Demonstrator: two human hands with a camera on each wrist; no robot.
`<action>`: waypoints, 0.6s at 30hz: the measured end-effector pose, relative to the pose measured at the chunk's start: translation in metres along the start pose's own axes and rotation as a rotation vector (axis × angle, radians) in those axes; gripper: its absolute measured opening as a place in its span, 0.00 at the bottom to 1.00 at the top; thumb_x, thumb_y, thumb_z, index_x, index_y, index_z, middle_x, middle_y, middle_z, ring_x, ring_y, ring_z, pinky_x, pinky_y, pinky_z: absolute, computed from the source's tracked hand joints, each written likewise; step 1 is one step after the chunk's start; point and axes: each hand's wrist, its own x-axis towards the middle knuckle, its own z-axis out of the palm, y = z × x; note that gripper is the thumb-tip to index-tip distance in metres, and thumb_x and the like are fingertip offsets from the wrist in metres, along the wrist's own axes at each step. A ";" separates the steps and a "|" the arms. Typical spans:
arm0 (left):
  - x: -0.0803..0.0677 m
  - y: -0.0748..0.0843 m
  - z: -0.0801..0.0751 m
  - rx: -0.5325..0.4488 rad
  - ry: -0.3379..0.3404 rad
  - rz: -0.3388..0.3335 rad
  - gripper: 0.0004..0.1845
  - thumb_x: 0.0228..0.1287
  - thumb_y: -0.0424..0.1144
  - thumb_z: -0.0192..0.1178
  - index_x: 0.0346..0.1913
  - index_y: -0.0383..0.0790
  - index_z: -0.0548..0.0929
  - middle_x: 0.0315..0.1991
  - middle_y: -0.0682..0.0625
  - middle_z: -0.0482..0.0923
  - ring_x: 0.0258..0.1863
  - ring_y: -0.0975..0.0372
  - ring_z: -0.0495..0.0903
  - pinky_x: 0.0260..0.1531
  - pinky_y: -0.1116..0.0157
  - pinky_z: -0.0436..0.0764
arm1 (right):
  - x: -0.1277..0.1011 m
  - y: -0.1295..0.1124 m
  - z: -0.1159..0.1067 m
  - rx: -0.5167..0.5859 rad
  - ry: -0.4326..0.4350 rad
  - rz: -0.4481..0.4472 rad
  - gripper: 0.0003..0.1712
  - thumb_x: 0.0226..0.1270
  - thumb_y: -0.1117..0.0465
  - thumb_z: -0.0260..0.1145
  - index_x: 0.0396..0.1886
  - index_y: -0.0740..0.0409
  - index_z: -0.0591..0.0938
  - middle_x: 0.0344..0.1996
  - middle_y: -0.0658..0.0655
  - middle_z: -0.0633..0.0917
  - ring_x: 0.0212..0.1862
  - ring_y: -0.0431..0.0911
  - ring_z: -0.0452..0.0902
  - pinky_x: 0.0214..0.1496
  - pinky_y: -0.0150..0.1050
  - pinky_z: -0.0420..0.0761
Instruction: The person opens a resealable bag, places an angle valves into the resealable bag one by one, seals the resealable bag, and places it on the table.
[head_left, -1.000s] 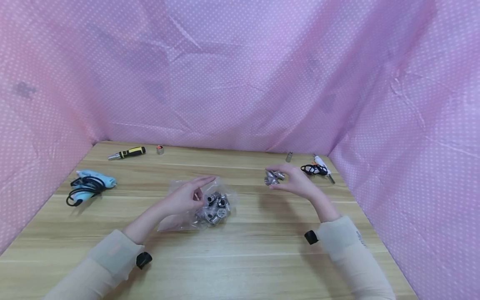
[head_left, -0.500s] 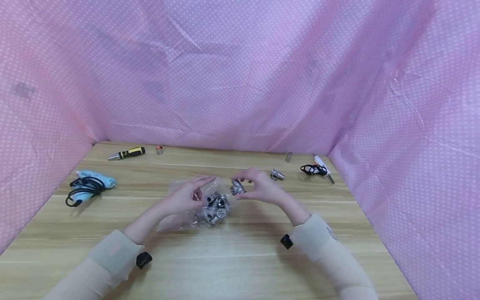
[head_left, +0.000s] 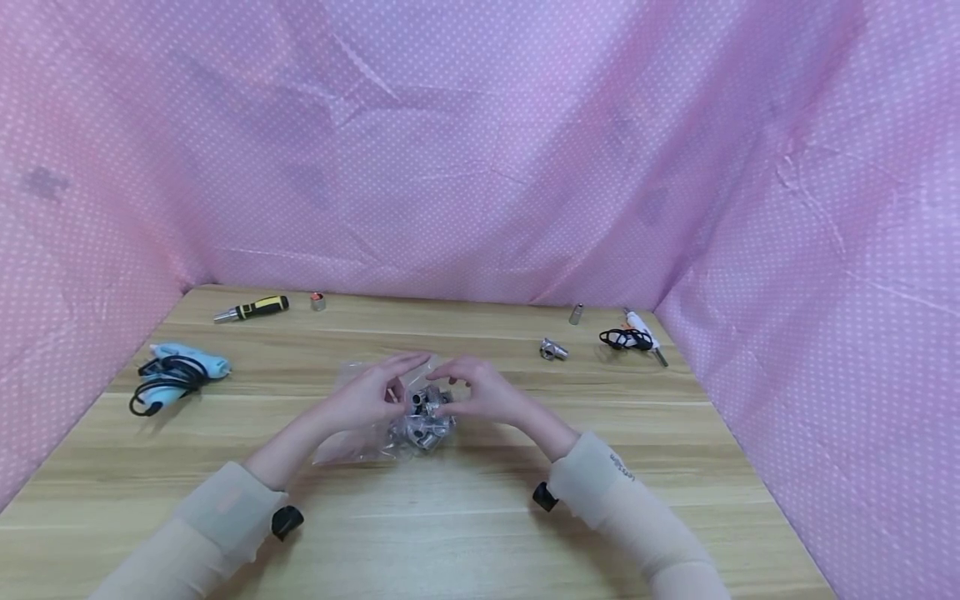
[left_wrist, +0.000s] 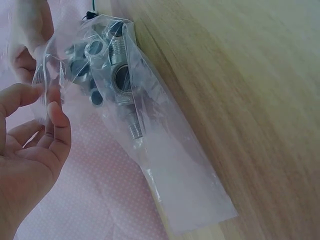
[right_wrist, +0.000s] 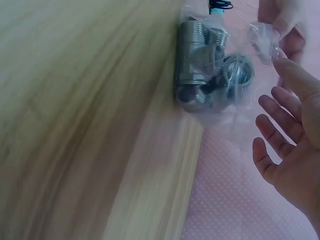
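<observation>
A clear plastic bag [head_left: 348, 448] lies on the wooden table, with several metal pipe fittings [head_left: 424, 435] inside it. Some of them show threaded ends and round openings in the left wrist view. My left hand [head_left: 367, 398] pinches the bag's edge near its mouth. Over the other side of the mouth is my right hand [head_left: 486, 397]. In the right wrist view its fingers [right_wrist: 280, 107] are spread and loosely bent, with no fitting visible in them; the thumb is close to the plastic. One pipe fitting [head_left: 553, 350] lies apart on the table, right of the bag.
Toward the left lie a light blue glue gun [head_left: 191, 363] with a black cord and a yellow-black screwdriver [head_left: 258, 307]. Small metal pieces [head_left: 318, 302] sit along the back edge. A white tool [head_left: 643, 327] with a black cord is at the right. Pink dotted cloth [head_left: 465, 167] encloses the table.
My right hand took one pipe fitting from the right and carried it left to the bag; it no longer shows in the fingers. The left hand has stayed at the bag.
</observation>
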 end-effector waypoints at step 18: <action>0.001 0.000 0.003 -0.043 0.003 -0.004 0.42 0.50 0.22 0.60 0.71 0.35 0.58 0.51 0.35 0.73 0.30 0.63 0.77 0.27 0.68 0.82 | -0.039 0.014 -0.050 0.002 0.110 0.114 0.31 0.48 0.56 0.76 0.56 0.52 0.79 0.54 0.50 0.81 0.49 0.45 0.76 0.47 0.39 0.78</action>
